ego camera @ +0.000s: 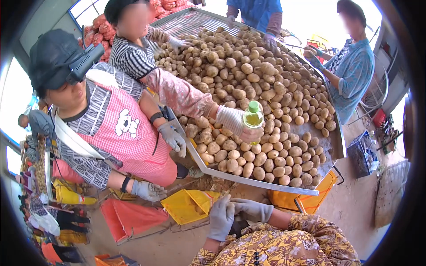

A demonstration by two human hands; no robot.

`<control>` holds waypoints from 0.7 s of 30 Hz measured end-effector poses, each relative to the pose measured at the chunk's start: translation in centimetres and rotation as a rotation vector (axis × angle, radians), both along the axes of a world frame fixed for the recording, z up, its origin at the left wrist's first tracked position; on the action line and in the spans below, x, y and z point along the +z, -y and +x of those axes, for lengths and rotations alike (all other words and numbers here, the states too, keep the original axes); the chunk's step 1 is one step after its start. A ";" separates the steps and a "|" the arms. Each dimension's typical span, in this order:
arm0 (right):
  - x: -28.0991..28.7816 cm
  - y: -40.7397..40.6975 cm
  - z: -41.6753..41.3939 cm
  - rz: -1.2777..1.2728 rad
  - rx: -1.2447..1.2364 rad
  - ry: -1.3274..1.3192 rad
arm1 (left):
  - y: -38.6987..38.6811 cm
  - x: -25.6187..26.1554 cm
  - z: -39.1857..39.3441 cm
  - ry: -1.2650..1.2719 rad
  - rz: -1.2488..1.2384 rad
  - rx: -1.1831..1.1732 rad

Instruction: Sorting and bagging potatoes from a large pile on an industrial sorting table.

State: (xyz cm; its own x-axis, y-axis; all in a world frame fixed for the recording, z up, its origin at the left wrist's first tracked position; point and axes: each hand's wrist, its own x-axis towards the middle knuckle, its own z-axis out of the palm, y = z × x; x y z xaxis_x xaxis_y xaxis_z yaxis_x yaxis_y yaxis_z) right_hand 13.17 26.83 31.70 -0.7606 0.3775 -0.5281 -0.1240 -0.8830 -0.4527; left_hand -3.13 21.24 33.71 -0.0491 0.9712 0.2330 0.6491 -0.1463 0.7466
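Observation:
Both my hands, in grey work gloves, are held close together in front of my chest, just off the near edge of the metal sorting table (259, 183). My left hand (220, 217) is raised with its fingers bent. The fingers of my right hand (254, 209) reach across to it and appear to touch it; whether anything is between them is hidden. Beyond them a large heap of potatoes (246, 79) covers much of the table. A yellow bag (181, 206) hangs open to the left of my hands, and an orange bag (301, 196) is under the table's near right edge.
At the left a co-worker in a pink checked apron (133, 146) stands with gloved hands lowered. Another co-worker's gloved hand holds a green-capped bottle (253, 118) over the potatoes. A red bag (129, 216) lies lower left. A blue crate (362, 154) stands right; filled red sacks (101, 31) are piled behind.

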 end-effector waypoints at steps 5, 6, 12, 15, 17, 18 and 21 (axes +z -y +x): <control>0.1 0.5 13.3 -0.034 -0.363 -0.053 | -0.8 0.1 0.7 0.057 -0.486 -0.213; 0.2 0.8 15.7 -0.107 -0.494 0.026 | -0.3 0.3 0.6 0.183 -0.782 -0.255; 1.9 2.4 24.6 -0.111 -0.942 0.116 | -6.5 1.6 3.3 -0.269 -0.278 -0.211; -0.4 2.6 26.2 -0.072 -0.984 0.068 | -13.4 0.8 6.6 0.246 -0.239 0.000; -1.7 2.2 25.9 -0.108 -0.996 0.106 | -18.2 -2.2 8.6 0.539 -0.273 0.065; -2.2 2.1 25.9 -0.111 -0.997 0.090 | -20.2 -3.1 9.4 0.357 -0.228 0.080; -3.7 2.1 26.1 -0.056 -0.873 0.169 | -25.2 -2.3 13.4 0.054 -0.215 0.113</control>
